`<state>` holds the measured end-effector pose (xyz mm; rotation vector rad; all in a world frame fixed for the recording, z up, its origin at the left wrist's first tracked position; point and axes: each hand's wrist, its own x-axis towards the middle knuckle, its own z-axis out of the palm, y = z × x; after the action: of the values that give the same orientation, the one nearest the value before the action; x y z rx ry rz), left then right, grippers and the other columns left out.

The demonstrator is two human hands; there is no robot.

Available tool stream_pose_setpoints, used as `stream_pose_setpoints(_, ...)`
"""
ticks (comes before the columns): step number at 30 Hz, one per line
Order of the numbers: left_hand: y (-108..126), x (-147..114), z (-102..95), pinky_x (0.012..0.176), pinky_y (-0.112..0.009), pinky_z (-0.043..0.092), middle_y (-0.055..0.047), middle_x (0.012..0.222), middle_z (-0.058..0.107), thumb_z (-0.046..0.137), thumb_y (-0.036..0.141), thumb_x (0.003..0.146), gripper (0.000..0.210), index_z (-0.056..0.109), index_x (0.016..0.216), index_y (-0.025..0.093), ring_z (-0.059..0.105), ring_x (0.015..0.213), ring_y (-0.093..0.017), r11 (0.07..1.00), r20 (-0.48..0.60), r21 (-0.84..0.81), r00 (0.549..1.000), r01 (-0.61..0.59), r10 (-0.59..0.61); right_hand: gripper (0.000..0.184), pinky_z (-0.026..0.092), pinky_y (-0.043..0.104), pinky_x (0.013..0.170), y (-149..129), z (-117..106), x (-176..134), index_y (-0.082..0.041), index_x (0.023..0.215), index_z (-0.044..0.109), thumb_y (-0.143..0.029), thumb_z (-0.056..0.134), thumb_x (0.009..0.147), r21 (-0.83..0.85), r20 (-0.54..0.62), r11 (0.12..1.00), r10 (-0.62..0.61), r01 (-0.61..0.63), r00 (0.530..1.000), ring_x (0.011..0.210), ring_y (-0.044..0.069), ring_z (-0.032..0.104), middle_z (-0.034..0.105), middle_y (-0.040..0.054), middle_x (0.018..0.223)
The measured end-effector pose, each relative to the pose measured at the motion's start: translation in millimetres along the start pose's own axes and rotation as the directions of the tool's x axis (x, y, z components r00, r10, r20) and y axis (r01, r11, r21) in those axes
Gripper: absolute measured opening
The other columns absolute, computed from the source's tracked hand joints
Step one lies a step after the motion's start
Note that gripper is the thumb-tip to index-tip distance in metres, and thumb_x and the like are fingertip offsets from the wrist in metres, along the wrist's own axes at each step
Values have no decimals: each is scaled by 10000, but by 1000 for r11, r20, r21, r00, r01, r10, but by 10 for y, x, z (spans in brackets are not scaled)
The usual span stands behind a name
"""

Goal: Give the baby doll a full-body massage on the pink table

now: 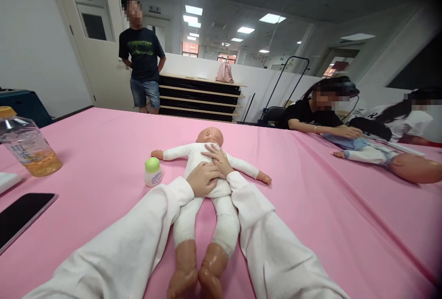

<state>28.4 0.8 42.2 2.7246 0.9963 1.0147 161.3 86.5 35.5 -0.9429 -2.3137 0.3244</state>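
A baby doll [193, 161] in a white cloth suit lies on its back, arms stretched out and bare feet toward me. My right hand [221, 160] rests on the doll's chest with fingers spread, and it holds nothing. Lower, on the belly, lies my left hand [204, 179], its fingers slightly bent and reaching over to touch the right hand. A small white jar [153, 178] with a green lid [152, 165] stands beside the doll's arm, to the left of my hands. Nothing shows between the fingers of either hand.
Pink cloth [293, 216] covers the table. On the left are a drink bottle [37, 151] and a phone [24, 218]. At the right a person [311, 114] handles another doll [376, 156]. Another person [141, 55] stands behind the table, near shelves [200, 94].
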Motion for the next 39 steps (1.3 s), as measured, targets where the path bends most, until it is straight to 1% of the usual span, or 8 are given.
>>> stream_pose_setpoints(7, -45, 40, 18, 1059, -441, 223, -42, 1220, 525, 468, 232, 809, 246, 620, 1001, 241, 385, 1210, -213, 966, -82, 85, 968, 245, -238, 428, 207, 389, 1107, 218, 132, 4, -228, 1228, 523, -324, 309, 870, 179, -196, 979, 129, -94, 972, 1327, 169, 269, 359, 25, 1409)
stream_pose_setpoints(15, -135, 77, 109, 1073, -568, 92, -47, 1479, 192, 395, 352, 844, 534, 312, 1354, 218, 92, 1370, -250, 818, -76, 147, 831, 557, -552, 530, 100, 534, 1088, 78, 90, -14, -177, 1395, 244, -288, 248, 876, 10, -133, 915, 402, -404, 906, 1371, 208, 123, 163, 84, 1480)
stream_pose_setpoints(21, -60, 344, 7, 1067, -540, 166, -121, 1437, 289, 299, 418, 875, 564, 263, 1375, 162, 213, 1339, -277, 677, -153, 35, 673, 735, -723, 540, 75, 586, 1063, 29, 57, -95, -273, 1403, 202, -389, 286, 882, -71, -99, 891, 441, -449, 892, 1363, 239, 155, 165, 54, 1482)
stream_pose_setpoints(24, -71, 493, -2, 1072, -521, 163, -127, 1406, 347, 300, 403, 877, 548, 294, 1361, 146, 250, 1323, -264, 718, -263, 114, 717, 687, -645, 530, 71, 605, 1053, 72, 46, -138, -308, 1396, 208, -419, 279, 883, -73, -70, 899, 427, -431, 902, 1362, 240, 161, 197, 30, 1476)
stream_pose_setpoints(27, -151, 526, 70, 1080, -504, 159, -104, 1424, 322, 342, 404, 860, 537, 351, 1336, 155, 214, 1337, -247, 772, -200, 248, 811, 585, -550, 522, 101, 595, 1053, 84, 40, -162, -313, 1401, 175, -374, 259, 890, -106, -56, 891, 438, -442, 897, 1363, 217, 157, 165, 13, 1484)
stream_pose_setpoints(29, -214, 508, 127, 1078, -502, 171, -88, 1427, 320, 341, 423, 856, 533, 384, 1319, 163, 211, 1337, -248, 765, -150, 281, 814, 579, -561, 513, 114, 575, 1060, 67, 43, -168, -319, 1401, 168, -361, 247, 895, -131, -60, 883, 446, -450, 893, 1360, 198, 171, 162, 5, 1485)
stream_pose_setpoints(35, -345, 453, 153, 1089, -488, 164, -55, 1457, 258, 278, 443, 867, 576, 287, 1373, 167, 162, 1357, -221, 651, -194, 173, 673, 739, -713, 513, 109, 506, 1087, 37, 53, -201, -263, 1395, 217, -410, 247, 905, -137, -94, 868, 469, -478, 878, 1351, 192, 197, 224, 21, 1468)
stream_pose_setpoints(39, -465, 365, 98, 1067, -542, 155, -80, 1439, 296, 295, 556, 831, 656, 271, 1375, 191, 196, 1345, -263, 584, -131, 81, 589, 808, -797, 518, 120, 431, 1099, 104, 43, -243, -156, 1347, 327, -419, 251, 907, -200, -98, 819, 529, -537, 843, 1319, 203, 266, 363, 66, 1404)
